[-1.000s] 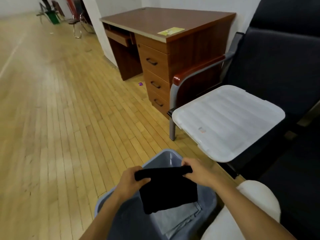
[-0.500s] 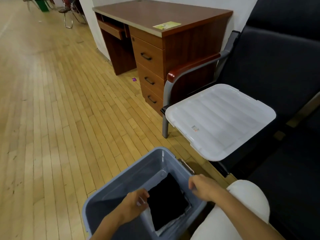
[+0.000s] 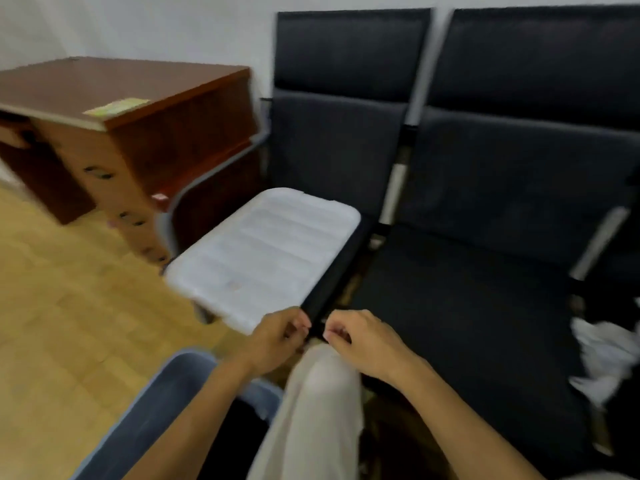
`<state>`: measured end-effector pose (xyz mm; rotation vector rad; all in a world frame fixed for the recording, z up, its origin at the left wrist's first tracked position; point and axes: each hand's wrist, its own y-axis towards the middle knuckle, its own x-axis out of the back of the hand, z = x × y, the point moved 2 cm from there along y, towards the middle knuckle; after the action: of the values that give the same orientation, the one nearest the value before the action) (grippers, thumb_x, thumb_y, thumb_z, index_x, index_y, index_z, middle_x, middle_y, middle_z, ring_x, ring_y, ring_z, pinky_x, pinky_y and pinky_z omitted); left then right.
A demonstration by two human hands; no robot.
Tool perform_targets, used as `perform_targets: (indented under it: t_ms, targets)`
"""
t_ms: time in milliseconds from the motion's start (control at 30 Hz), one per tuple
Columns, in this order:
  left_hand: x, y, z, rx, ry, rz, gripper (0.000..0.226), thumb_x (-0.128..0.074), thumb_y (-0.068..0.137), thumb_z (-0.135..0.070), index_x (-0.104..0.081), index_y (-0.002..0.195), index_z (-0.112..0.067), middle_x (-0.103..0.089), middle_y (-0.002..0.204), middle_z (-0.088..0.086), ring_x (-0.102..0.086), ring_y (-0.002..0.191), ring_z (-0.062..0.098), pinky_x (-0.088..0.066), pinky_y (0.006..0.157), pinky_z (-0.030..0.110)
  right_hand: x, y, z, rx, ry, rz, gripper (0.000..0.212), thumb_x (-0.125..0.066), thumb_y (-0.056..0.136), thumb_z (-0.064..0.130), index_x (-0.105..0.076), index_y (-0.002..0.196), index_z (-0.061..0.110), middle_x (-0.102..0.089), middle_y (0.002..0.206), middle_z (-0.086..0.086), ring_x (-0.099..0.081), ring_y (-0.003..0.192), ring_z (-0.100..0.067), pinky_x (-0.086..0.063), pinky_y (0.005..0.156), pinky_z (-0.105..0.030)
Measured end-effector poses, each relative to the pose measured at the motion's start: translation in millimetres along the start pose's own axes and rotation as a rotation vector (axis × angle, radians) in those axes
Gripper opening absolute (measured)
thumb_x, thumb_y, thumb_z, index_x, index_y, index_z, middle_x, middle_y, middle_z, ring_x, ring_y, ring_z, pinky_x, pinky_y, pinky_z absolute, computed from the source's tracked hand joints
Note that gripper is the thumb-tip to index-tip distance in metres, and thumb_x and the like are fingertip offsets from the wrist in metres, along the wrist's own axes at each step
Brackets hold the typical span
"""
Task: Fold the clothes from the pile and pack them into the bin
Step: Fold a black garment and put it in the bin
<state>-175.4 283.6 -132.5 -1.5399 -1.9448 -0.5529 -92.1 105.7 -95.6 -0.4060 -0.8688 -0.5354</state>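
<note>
Black seats (image 3: 478, 306) line the wall beside a desk (image 3: 145, 133). A white lid (image 3: 266, 254) lies on one seat. White clothes (image 3: 602, 358) sit far right; the bin (image 3: 162, 396) lower left, behind a knee (image 3: 322, 386). Left hand (image 3: 277, 337) and right hand (image 3: 363, 341) hover loosely curled, empty.

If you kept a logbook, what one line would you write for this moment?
left hand: empty, loosely curled | right hand: empty, loosely curled | bin: on floor | white clothes: on seat, right

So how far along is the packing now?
Both the left hand and right hand hold nothing, so no garment is in hand. The blue-grey plastic bin sits unlidded, its white ribbed lid on the seat. Crumpled white clothes remain unfolded at right.
</note>
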Motion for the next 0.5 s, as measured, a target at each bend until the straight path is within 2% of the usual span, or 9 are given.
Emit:
perform_targets:
  t_ms: [133, 200, 267, 400, 467, 500]
  targets:
    - [-84, 66, -91, -0.192, 0.027, 0.193, 0.018, -0.063, 0.093, -0.01, -0.064, 0.085, -0.027, -0.066, 0.074, -0.004, -0.062, 0.07, 0.007, -0.047, 0.066, 0.018, 59, -70, -125, -0.348, 0.025, -0.308, 0.009, -0.055, 0.098, 0.039, -0.06, 0.101, 0.031, -0.065, 0.094, 0.011, -0.062, 0.083, -0.005, -0.045, 0.061, -0.022]
    - [-126, 88, -123, -0.252, 0.041, 0.293, 0.016, -0.064, 0.093, -0.013, -0.065, 0.087, -0.028, -0.067, 0.077, -0.006, -0.064, 0.073, 0.012, -0.05, 0.067, 0.024, 81, -119, -190, -0.543, 0.01, -0.493, 0.014, -0.059, 0.095, 0.036, -0.059, 0.106, 0.028, -0.064, 0.102, 0.006, -0.064, 0.09, -0.014, -0.05, 0.068, -0.029]
    - [-171, 108, -155, -0.302, 0.072, 0.409, 0.017, -0.064, 0.094, -0.015, -0.065, 0.089, -0.031, -0.066, 0.083, -0.012, -0.064, 0.078, 0.011, -0.051, 0.068, 0.022, 104, -181, -250, -0.753, -0.046, -0.648, 0.029, -0.065, 0.09, 0.032, -0.057, 0.116, 0.021, -0.06, 0.114, -0.005, -0.06, 0.104, -0.026, -0.053, 0.081, -0.038]
    - [-246, 140, -205, -0.368, 0.075, 0.542, 0.019, -0.063, 0.094, -0.016, -0.064, 0.091, -0.035, -0.065, 0.087, -0.008, -0.063, 0.081, 0.008, -0.056, 0.076, 0.028, 143, -298, -325, -1.135, -0.202, -0.897, 0.064, -0.076, 0.082, 0.029, -0.047, 0.136, 0.009, -0.046, 0.13, -0.02, -0.045, 0.116, -0.045, -0.042, 0.096, -0.05]
    - [-275, 145, -220, -0.36, 0.07, 0.578, 0.019, -0.062, 0.094, -0.017, -0.064, 0.092, -0.035, -0.065, 0.088, -0.007, -0.063, 0.081, 0.009, -0.054, 0.076, 0.026, 155, -333, -348, -1.213, -0.125, -0.913, 0.081, -0.076, 0.083, 0.039, -0.035, 0.147, 0.011, -0.037, 0.141, -0.021, -0.041, 0.124, -0.046, -0.039, 0.102, -0.051]
    - [-286, 145, -223, -0.348, 0.071, 0.591, 0.018, -0.062, 0.095, -0.018, -0.064, 0.092, -0.035, -0.066, 0.089, -0.006, -0.064, 0.081, 0.008, -0.054, 0.075, 0.025, 158, -342, -360, -1.21, 0.022, -0.947, 0.089, -0.077, 0.082, 0.043, -0.029, 0.151, 0.012, -0.033, 0.146, -0.019, -0.039, 0.13, -0.043, -0.039, 0.106, -0.049]
